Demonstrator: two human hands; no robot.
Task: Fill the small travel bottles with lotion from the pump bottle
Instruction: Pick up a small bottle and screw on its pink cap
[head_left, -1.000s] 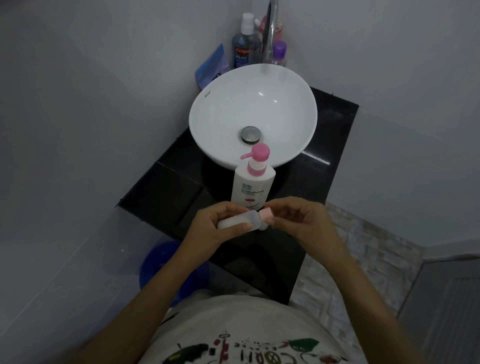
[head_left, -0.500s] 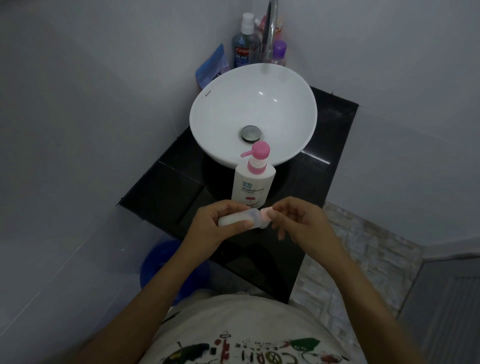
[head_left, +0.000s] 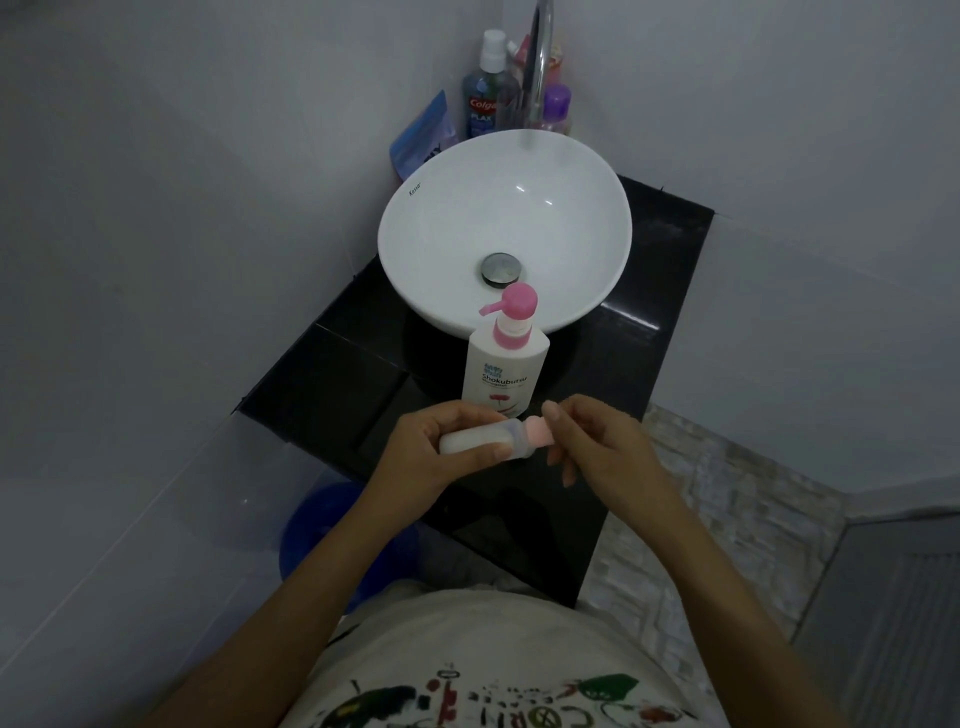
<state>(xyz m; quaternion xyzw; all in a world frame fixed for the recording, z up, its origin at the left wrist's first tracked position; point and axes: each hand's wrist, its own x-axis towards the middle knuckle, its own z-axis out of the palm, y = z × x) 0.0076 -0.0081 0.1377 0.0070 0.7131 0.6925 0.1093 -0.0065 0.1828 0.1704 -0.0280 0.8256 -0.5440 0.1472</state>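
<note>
One translucent cylindrical travel bottle (head_left: 485, 441), pink-capped

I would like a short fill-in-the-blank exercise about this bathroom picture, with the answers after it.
1. The left hand grips the small travel bottle, which lies ____.
2. The right hand pinches the bottle's ____ cap.
3. The pump bottle stands upright on the ____ counter.
4. Behind the pump bottle sits a white ____.

Answers: sideways; pink; black; basin

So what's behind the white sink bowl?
Behind the sink stand a mouthwash bottle, a purple-capped bottle, a blue pouch and the tap. Their bases are hidden by the rim.
</note>
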